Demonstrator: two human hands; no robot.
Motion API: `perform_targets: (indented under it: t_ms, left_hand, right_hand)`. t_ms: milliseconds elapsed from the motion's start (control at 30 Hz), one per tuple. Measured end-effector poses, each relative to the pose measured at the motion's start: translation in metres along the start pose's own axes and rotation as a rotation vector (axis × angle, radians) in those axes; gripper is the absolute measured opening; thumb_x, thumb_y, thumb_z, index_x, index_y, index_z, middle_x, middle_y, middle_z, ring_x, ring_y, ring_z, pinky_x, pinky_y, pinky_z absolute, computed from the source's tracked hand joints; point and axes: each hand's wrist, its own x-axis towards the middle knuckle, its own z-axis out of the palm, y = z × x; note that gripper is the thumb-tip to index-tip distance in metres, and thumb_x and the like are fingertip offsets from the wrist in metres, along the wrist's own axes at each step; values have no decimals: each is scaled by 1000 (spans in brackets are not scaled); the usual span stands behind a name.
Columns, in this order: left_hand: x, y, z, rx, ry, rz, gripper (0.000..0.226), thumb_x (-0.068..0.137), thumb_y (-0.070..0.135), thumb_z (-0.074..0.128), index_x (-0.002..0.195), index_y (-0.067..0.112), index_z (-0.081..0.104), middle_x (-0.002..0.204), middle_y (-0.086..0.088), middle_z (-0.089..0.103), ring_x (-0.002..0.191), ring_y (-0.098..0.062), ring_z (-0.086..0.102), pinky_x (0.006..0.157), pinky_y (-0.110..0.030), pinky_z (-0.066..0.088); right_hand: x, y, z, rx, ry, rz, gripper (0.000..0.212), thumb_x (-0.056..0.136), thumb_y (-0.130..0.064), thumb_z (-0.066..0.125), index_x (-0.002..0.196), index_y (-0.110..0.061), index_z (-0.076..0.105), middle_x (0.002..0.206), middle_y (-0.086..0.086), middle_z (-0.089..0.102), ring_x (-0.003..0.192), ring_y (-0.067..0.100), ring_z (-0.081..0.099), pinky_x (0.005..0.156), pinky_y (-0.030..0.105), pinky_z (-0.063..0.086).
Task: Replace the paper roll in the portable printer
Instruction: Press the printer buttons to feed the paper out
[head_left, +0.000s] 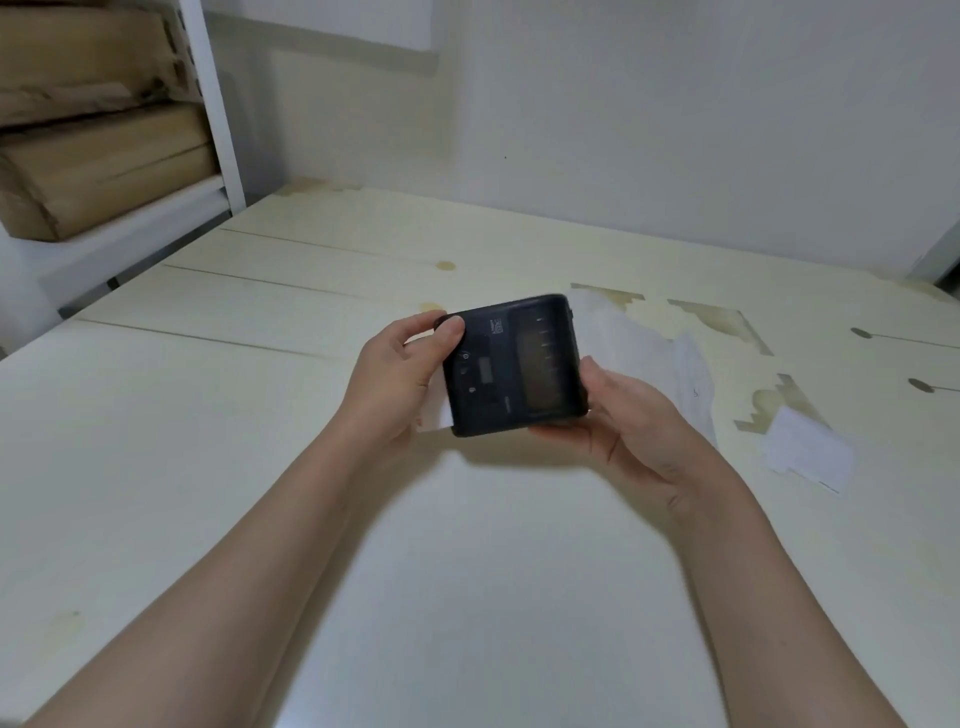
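A black portable printer (517, 364) is held above the table, its face with a small display and buttons turned up towards me. My left hand (402, 374) grips its left end, thumb on the top corner. My right hand (631, 415) supports its right end and underside. A strip of white paper (631, 338) trails out from the printer's right side down to the table. A bit of white paper (431, 410) also shows at the printer's lower left, behind my left hand. The printer's lid looks closed.
A separate white paper piece (810, 452) lies on the table at the right. The pale wooden table (260, 415) has worn brown patches at the back right. A white shelf (213, 104) with brown cardboard boxes (104, 171) stands at the far left, the wall behind.
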Motion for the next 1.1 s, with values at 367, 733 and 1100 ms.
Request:
perform_targets:
  t_ms: [367,733,1100]
  left_hand:
    - [3,2,-12,-2,23,-60,32,86,29,72,114,13,72,113,-4,75,102,-22,72,87,-40,59]
    - [3,1,-13,56,-12,-11,30,94,27,63,119,13,70,111,-3,75,99,-21,71,87,-37,59]
    - [-3,-5,7,-14,-183,-67,35,94,24,62,128,15,64,110,-2,75,87,-16,72,69,-27,57]
  right_hand:
    - [3,4,11,102,-73,-8,37,96,-13,51,130,2,56,125,25,65,115,36,64,84,43,57]
    - [6,0,15,169,55,-2,31,97,-22,54,117,0,64,111,18,72,103,31,69,78,43,59]
    - [9,-3,10,292,364,-86,38,99,-28,51,125,-2,60,130,17,64,120,30,62,105,44,47]
